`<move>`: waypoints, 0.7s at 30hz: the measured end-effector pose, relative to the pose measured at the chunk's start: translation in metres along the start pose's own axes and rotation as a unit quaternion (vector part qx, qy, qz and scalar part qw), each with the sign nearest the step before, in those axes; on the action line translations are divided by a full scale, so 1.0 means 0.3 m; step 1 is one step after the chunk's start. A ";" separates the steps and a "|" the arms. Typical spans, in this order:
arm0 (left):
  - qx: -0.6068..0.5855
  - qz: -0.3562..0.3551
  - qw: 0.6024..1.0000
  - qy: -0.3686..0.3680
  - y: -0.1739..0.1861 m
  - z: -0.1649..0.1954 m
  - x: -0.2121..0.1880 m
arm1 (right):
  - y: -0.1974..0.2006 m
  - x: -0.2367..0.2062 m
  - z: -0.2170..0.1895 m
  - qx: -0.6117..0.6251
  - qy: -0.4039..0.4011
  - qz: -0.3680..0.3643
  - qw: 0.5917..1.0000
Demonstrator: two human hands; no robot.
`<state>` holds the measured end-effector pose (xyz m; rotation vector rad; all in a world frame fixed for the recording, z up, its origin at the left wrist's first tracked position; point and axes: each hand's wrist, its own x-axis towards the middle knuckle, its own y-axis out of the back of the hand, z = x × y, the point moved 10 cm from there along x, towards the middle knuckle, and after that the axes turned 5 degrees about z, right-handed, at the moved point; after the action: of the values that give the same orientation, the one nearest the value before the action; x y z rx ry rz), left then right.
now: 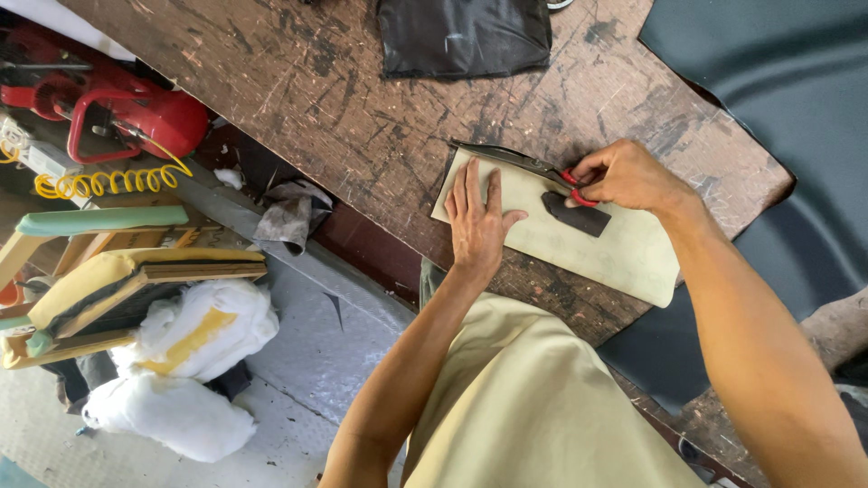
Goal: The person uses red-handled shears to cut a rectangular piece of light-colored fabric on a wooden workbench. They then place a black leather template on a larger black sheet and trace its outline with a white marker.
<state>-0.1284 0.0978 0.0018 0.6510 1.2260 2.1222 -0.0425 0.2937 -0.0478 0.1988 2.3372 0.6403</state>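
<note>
Step in hand: by the look of it, cutting along the far edge of the cream sheet (579, 237), with the scissors (529, 165) laid against that edge

Left hand (475, 221): flat and open, fingers (470, 185) spread and pointing away from the person, palm pressing the sheet onto the wooden workbench (362, 108); it grips nothing

Right hand (628, 176): closed about the red handles of the scissors, thumb and fingers curled through the loops; the dark blades run out past the knuckles toward the left hand's fingertips

Blades: they seem nearly shut, though the view is too small to be sure

Sheet: under the left palm, its far edge just beside the right hand's fingers; a small dark patch (577, 215) lies on it just below those fingers

Nearby: a black bag (463, 36) lies well beyond both sets of fingertips; dark green vinyl (796, 108) spreads past the right wrist

Next move calls for: judged from the pose, a steady left palm so the sheet does not creep, and blades kept clear of the left fingertips
</note>
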 end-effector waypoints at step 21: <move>0.000 -0.016 1.000 0.007 -0.018 -0.016 0.000 | -0.010 0.016 -0.043 0.000 -0.027 -0.020 0.999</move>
<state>-0.1304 0.0971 -0.0051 0.6138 1.2364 2.1034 -0.0547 0.2875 -0.0440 0.1680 2.2825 0.6089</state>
